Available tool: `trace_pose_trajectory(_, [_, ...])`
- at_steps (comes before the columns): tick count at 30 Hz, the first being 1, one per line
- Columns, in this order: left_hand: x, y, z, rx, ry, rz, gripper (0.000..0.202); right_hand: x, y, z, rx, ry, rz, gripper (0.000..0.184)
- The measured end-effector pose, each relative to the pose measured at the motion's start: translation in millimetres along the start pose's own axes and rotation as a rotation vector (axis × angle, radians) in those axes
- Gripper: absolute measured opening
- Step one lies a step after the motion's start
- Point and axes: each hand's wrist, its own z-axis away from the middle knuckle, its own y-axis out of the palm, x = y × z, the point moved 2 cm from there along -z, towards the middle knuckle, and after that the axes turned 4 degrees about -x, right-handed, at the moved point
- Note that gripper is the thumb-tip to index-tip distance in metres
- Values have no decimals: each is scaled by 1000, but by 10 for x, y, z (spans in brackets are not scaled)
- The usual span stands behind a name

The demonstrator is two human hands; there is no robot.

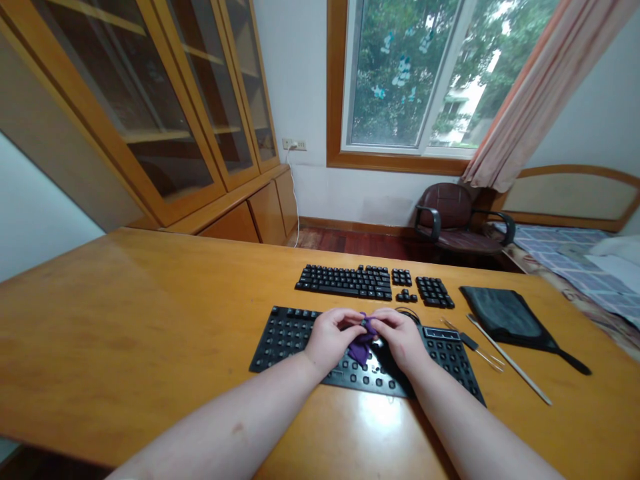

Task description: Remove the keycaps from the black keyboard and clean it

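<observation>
A purple cloth (359, 353) is pinched between both hands, its loose end hanging down over the keyboard base. My left hand (331, 339) grips it from the left with thumb and fingers. From the right, my right hand (404, 339) closes on the same cloth, fingertips almost meeting the left ones. A small dark thing may be inside the cloth, but I cannot make it out. Beneath the hands lies the black keyboard base (283, 343) with its keycaps off and its switches bare. Hands and forearms hide part of its middle.
Beyond the base, loose black keycaps (345, 283) are laid out in keyboard order. To the right are a wire keycap puller (473, 343), a thin pale stick (510, 360) and a dark pouch (505, 313). All rest on the wooden desk (150, 320). A chair (447, 213) stands beyond.
</observation>
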Motion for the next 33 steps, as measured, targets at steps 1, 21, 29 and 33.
trace_pose_trajectory(1, [-5, -1, -3, -3, 3, 1, 16, -3, 2, 2, 7, -1, 0, 14])
trace_pose_trajectory(21, [-142, -4, 41, 81, 262, -308, 28, 4, 27, 20, 51, -67, 54, 15])
trace_pose_trajectory(29, [-51, -27, 32, 36, 210, -185, 20, 2, 49, 22, -25, 50, -77, 19])
trace_pose_trajectory(33, [-12, -13, 24, 57, 167, -86, 21, -110, 29, 3, -24, 78, -102, 24])
